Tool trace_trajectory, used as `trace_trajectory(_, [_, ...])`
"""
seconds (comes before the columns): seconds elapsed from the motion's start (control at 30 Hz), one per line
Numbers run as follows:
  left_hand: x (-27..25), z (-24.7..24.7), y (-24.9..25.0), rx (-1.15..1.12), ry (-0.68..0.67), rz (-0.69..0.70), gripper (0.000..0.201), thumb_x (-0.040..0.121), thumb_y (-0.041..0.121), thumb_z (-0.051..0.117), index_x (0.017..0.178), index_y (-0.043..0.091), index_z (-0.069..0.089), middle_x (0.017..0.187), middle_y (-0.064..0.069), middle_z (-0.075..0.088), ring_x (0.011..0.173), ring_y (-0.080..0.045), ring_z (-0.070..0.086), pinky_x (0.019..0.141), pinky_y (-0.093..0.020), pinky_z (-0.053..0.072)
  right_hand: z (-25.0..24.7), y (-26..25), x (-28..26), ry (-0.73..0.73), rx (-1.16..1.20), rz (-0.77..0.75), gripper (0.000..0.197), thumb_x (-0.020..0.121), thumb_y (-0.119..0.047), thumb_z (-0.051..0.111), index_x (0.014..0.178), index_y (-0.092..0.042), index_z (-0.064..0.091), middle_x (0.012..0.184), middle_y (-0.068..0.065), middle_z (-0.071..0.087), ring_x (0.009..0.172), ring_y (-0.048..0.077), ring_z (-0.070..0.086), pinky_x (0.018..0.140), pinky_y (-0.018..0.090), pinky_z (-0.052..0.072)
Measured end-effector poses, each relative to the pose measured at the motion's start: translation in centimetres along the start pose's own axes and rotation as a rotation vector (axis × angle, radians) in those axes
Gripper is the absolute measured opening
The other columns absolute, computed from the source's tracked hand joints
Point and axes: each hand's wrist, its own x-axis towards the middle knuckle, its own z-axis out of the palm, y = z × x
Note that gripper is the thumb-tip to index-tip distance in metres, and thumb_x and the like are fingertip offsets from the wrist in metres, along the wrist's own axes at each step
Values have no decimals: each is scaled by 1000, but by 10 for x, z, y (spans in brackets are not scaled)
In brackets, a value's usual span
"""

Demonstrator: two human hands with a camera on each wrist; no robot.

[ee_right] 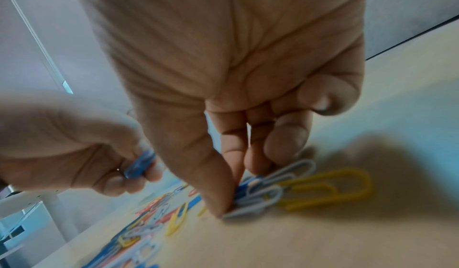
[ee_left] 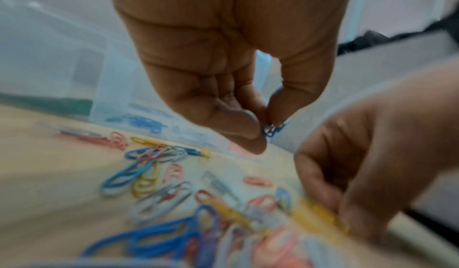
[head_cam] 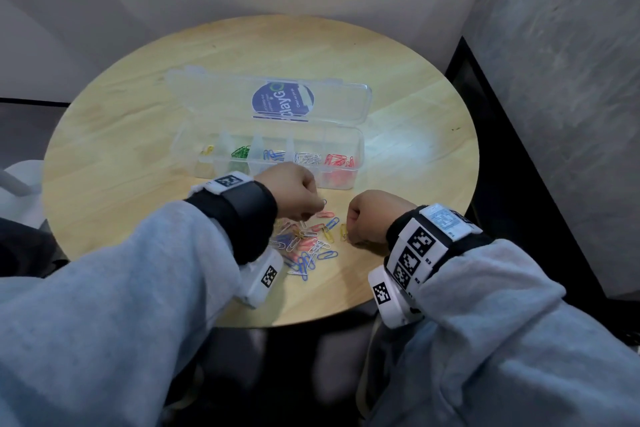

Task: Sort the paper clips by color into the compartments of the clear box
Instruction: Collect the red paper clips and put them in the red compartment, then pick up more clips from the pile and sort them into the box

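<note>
Round wooden bench against wall corner. Clear box open at centre, lid folded back w/ blue round label reading "clayGo"; compartments L to R: yellow, green, blue, white, red clips. Unsorted clip pile near front edge, btwn both wrists. Left hand above pile, fingers pinching blue clips. Right hand down on bench, fingers gripping white/blue clip bunch; yellow clip beside it.

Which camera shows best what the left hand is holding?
The left wrist view: the left hand pinches blue clips in sharp close-up. The right wrist view shows them blurred; the head view shows only a tip.
</note>
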Motion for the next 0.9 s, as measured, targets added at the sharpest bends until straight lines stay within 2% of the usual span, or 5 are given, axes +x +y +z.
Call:
trace_trajectory(0.17, [-10,-14,1,-515,-120,-103,29,85,-7,47,63,12,42,54,-6,62,41,-9,59,39,-12,43,3,0,1,-19,10,16,12,69,-4,61,78,-9,66,73,9,63,63,24,55,59,25,45])
trace_trajectory(0.5, [-19,-16,-11,-801,-189,-234,26,90,8,36,72,12,55,61,-2,48,37,-7,49,39,-12,37,-13,9,-3,-79,511,-88,19,78,7,49,73,-11,50,60,13,57,46,21,52,57,31,47])
trace_trajectory(0.7, [-19,-13,-16,-211,-160,-124,16,86,12,57,72,20,55,58,4,45,49,-10,37,45,-17,29,-12,2,0,-119,641,-44,27,89,2,35,73,-8,54,57,7,46,44,16,45,36,16,37])
trace_trajectory(0.8, [-27,-10,-15,303,-178,-2,10,77,17,64,77,26,60,60,10,49,57,-7,44,54,-21,34,-13,-2,1,-140,674,-40,23,90,-2,37,73,-9,51,62,6,45,50,18,41,40,19,32])
trace_trajectory(0.9, [-33,-4,-12,454,-239,64,17,74,16,67,82,30,61,59,8,45,54,-6,42,55,-23,32,-11,-3,5,-33,402,-156,14,86,-12,54,75,-21,53,66,-3,50,57,15,45,51,23,36])
